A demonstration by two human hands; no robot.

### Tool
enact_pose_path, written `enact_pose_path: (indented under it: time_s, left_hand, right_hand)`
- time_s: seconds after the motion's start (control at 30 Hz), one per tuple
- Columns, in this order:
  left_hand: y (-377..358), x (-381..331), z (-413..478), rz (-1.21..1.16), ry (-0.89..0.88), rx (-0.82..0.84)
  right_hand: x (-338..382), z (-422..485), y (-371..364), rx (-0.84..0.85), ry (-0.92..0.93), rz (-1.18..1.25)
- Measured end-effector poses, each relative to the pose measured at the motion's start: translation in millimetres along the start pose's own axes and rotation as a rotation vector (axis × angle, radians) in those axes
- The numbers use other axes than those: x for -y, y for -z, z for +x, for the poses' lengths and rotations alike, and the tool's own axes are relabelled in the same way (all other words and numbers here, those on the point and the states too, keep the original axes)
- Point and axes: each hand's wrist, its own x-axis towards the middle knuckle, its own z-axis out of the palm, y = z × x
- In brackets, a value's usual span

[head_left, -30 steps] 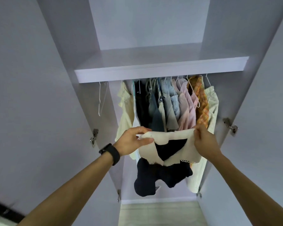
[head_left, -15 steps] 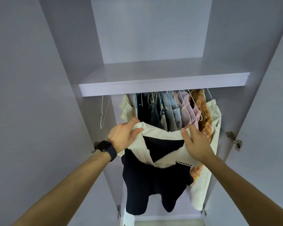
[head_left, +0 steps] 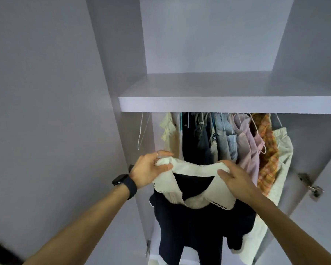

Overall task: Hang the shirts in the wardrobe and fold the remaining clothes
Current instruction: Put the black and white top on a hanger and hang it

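the left hand (head_left: 149, 169) has its grip closed on the left end of a white collar (head_left: 191, 168), thumb on the near side and fingers curled over the bunched cloth. the right hand (head_left: 237, 180) takes the collar's other end, thumb pressed on the cloth and fingers wrapped over its far edge, so this grip is closed on the collar too. between the two hands the collar sags a little. it belongs to a navy shirt (head_left: 199, 232), which hangs down from the collar in the wardrobe opening, below the shelf (head_left: 227, 105) (whether a hanger sits inside it cannot be told). the collar's lace-trimmed points lie spread over the dark cloth. a black watch (head_left: 125, 181) sits on the left wrist.

behind the hands a row of hung clothes (head_left: 227, 138) fills the space under the shelf: a cream top at the left, dark and pale blue pieces in the middle, then pink ones, an orange plaid shirt (head_left: 267, 150) and a white garment (head_left: 283, 150) at the right end. a bare white hanger (head_left: 143, 131) hangs apart from the row at the far left, beside the wardrobe's side wall. a metal hinge (head_left: 311, 185) shows by the right door (head_left: 329, 207), and the left door (head_left: 46, 111) stands open.
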Motion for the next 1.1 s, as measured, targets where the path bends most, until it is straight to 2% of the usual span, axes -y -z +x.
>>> enact_pose_path:
  time_s: [0.13,0.23,0.3,0.43,0.57,0.63,0.7,0.83,0.93,1.0,1.1]
  left_hand:
    - [5,6,-9,-0.132,0.096,0.071]
    - [3,-1,-17,-0.127,0.178,0.089]
    - [-1,-9,-19,0.077,0.194,0.024]
    - [1,-19,-25,0.776,0.275,-0.046]
    - [15,-4,-36,1.290,-0.026,-0.221]
    - [26,3,-38,1.399,-0.125,-0.254]
    - [41,1,-34,1.493,-0.146,-0.221]
    - [62,-14,-23,1.652,0.085,-0.092]
    - [68,4,-17,1.758,0.277,-0.008]
    - [73,19,-22,1.788,0.285,-0.053]
    - [80,50,-28,1.881,0.195,-0.116]
  right_hand:
    - [-17,20,-5,-0.067,0.036,-0.151]
    - [-22,31,-9,-0.017,0.128,-0.159]
    - [-19,40,-15,0.039,0.162,-0.141]
    - [-14,67,-28,0.160,0.229,-0.221]
    - [0,87,-44,0.314,0.286,-0.409]
    - [9,94,-57,0.363,0.304,-0.470]
    - [20,103,-73,0.388,0.333,-0.419]
    - [54,139,-117,0.388,0.364,-0.314]
    - [73,167,-158,0.337,0.250,-0.181]
    - [82,185,-187,0.327,0.160,-0.151]
    - [83,206,-234,0.283,0.106,-0.135]
